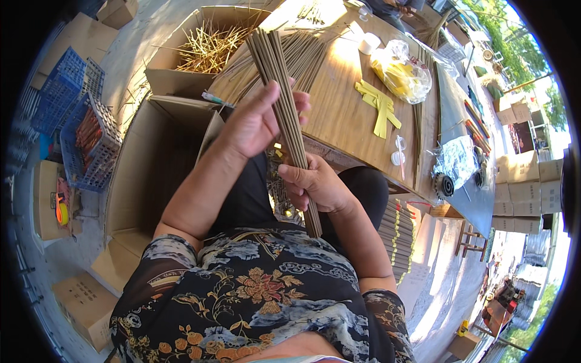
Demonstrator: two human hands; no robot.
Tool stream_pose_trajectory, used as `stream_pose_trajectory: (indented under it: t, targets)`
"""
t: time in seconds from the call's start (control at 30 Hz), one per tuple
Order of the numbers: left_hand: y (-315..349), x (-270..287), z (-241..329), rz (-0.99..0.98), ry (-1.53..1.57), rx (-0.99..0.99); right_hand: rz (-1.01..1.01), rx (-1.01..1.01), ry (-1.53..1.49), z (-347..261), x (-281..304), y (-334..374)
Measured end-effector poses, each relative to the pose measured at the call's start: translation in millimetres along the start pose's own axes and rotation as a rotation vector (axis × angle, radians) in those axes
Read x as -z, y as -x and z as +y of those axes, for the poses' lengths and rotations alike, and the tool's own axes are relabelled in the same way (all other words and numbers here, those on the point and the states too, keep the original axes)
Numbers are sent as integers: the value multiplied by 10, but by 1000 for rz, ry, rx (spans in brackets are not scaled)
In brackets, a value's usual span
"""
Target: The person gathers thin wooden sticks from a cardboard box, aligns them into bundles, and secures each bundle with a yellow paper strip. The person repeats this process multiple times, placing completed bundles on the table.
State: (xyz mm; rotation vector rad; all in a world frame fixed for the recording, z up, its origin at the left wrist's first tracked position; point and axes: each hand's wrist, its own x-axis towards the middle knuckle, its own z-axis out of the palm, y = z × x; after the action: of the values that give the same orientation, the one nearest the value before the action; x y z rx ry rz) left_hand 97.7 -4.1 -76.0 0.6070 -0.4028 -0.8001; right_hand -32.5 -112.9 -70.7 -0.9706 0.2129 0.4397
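A long bundle of thin brown incense sticks (287, 115) slants across the middle, over my lap. My left hand (254, 124) cups its upper part loosely, thumb on the near left side and fingers passing behind to the right. Lower down, my right hand (310, 183) is closed round the bundle, with the thumb across its front. The upper stick ends fan apart slightly. More loose incense sticks (302, 54) lie on the wooden table (339, 115) beyond my hands. Yellow paper strips (380, 107) lie in a crossed pile on the table, right of the bundle.
An open cardboard box (148, 163) stands left of my legs; another box of thin sticks (215, 48) is behind it. A clear bag with yellow contents (400, 71) sits on the table. Banded bundles (396, 242) are at lower right, blue crates (91, 145) far left. Another person (390, 9) is beyond the table.
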Motion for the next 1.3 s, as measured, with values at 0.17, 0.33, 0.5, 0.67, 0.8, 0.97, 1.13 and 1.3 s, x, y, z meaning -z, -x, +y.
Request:
stream_pose_trajectory:
  t: [0.17, 0.33, 0.5, 0.67, 0.8, 0.97, 1.13, 1.3]
  targets:
    - [-11, -262, -164, 161, 94, 51, 134, 75, 314, 78, 25, -6]
    - [-35, -315, -167, 286, -7, 41, 313, 292, 690, 143, 18, -77]
    - [-51, -226, -75, -89, 309, 89, -257, -110, -241, 36, 64, 109]
    - [-121, -308, -100, 407, -28, 69, 317, 140, 633, 86, -16, 21]
    - [-97, -156, -34, 90, 169, 88, 63, 39, 319, 36, -31, 116]
    - [-135, -168, -6, 40, 191, 12, 6, 64, 230, 80, 30, 50]
    - [-125, -169, 1, 258, 71, 7, 245, 179, 648, 146, 1, 1]
    - [-121, -117, 21, -121, 258, 38, -101, -28, 84, 109, 35, 45]
